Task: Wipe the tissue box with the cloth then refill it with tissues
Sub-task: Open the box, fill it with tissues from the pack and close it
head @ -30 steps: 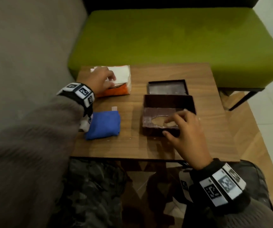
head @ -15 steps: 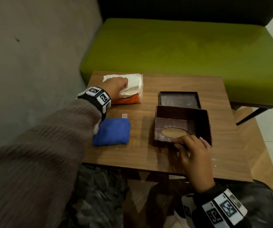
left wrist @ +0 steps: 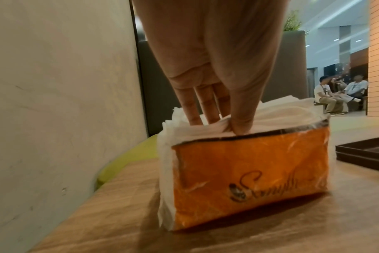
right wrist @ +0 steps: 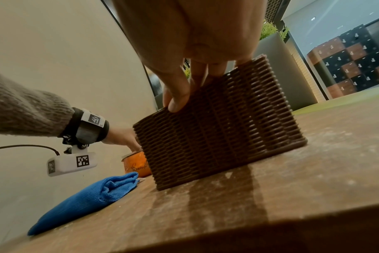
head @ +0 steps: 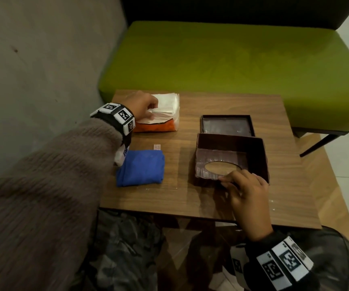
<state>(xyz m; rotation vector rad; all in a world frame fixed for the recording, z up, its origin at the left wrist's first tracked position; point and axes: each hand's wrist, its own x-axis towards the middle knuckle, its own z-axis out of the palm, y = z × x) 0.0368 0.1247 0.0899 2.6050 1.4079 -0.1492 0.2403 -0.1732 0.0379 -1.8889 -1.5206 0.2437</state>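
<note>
A: Where was the box?

B: The brown woven box (head: 232, 158) stood on the wooden table (head: 190, 198), toward the right side, turned so its oval-holed panel lay at the bottom and the inside faced up. Its flat dark lid (head: 227, 126) lay on the table just behind it.

A: And the right hand?

B: The right hand (head: 247, 192) held the box's near edge, thumb on the outer woven wall and fingers over the rim, as the right wrist view showed.

A: The left one?

B: The left hand (head: 142, 108) was at the far left corner of the table, on the orange pack (left wrist: 249, 171). Thumb and fingers (left wrist: 197, 106) pinched a wad of the white tissues (left wrist: 346, 111) that stuck out of the pack's open top.

A: The cloth?

B: The blue cloth (head: 141, 168) lay folded on the table, between the pack and the near edge, left of the box and apart from it. Neither hand touched it. A small scrap of paper (head: 157, 146) lay just behind it.

A: Anything around?

B: A green bench (head: 232, 59) stood behind the table, and a grey wall (head: 43, 59) on the left.
</note>
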